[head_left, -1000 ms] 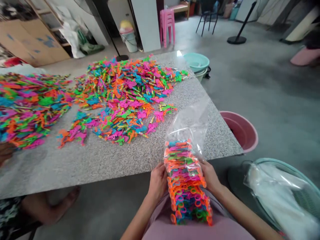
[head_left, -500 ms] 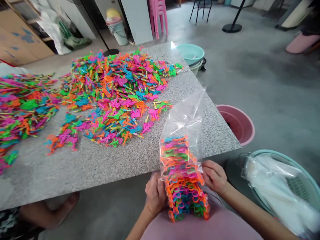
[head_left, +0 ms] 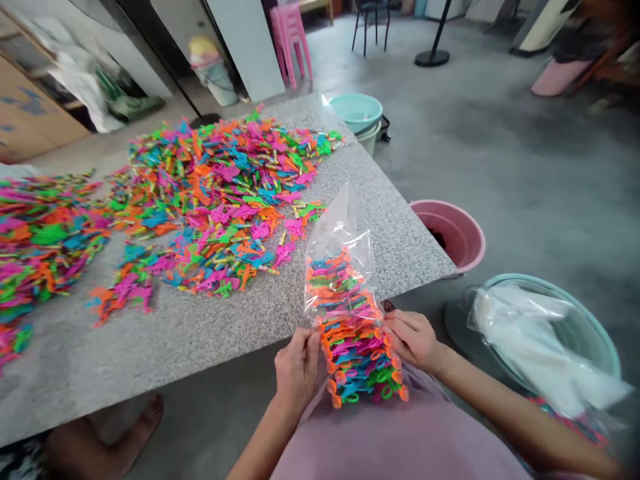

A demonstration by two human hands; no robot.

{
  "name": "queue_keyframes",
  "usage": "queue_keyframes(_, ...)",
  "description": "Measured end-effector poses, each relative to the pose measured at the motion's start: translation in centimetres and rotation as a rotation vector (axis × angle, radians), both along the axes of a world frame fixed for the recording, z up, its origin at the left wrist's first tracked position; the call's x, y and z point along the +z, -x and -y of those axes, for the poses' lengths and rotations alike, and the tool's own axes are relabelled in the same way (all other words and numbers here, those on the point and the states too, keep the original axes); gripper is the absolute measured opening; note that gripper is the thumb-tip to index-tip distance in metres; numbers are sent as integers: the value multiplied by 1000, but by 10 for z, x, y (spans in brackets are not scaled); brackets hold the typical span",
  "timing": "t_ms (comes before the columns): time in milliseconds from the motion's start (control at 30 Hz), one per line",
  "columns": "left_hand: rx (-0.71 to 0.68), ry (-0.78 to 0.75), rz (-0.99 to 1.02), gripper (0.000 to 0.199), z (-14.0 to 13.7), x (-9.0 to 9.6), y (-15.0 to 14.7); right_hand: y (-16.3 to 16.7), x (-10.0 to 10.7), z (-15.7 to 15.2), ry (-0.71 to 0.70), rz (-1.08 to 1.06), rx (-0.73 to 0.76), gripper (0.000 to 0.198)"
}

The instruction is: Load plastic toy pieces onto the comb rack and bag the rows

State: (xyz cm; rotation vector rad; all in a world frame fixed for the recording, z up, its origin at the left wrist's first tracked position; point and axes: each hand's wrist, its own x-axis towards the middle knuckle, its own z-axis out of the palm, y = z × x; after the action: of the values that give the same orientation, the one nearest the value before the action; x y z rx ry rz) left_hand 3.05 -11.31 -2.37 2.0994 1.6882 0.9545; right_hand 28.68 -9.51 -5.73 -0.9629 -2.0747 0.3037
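Head view: the stack [head_left: 360, 360] lies between your hands, its long axis running from your lap out over the table [head_left: 200, 340] edge, far end inside the bag [head_left: 345, 223]. Your left hand [head_left: 297, 367] and right hand [head_left: 414, 339] pinch the bag at opposite sides, neither clearly nearer the stack.

Between my fingers [head_left: 403, 323] the bag [head_left: 339, 230] reaches over the surface [head_left: 200, 337]; toys [head_left: 225, 183] lie there on my left, tub [head_left: 464, 232] and basket [head_left: 595, 343] right.
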Motion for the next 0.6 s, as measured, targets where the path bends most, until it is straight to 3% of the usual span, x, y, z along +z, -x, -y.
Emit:
queue_keyframes(100, -8, 13, -12, 17, -1, 4, 1, 0, 3, 0, 60, 12, 49, 19)
queue_keyframes(233, 87, -59, -26, 19, 1, -3, 4, 3, 2, 3, 93, 16, 40, 23)
queue_keyframes(333, 76, -156, -4, 24, 10, -7, 6, 0, 3, 10, -120, -24, -33, 17)
queue_keyframes(433, -71, -180, 44, 29, 26, -4, 9, -12, 8, 26, -367, 19, 23, 12)
queue_keyframes(500, -143, -140, 74, 32, 30, 0, 10, -20, 13, 37, -393, 80, 93, 12)
queue_keyframes(600, -131, -20, 103, 30, 19, 8, 5, -22, 21, 42, -294, 76, 89, 12)
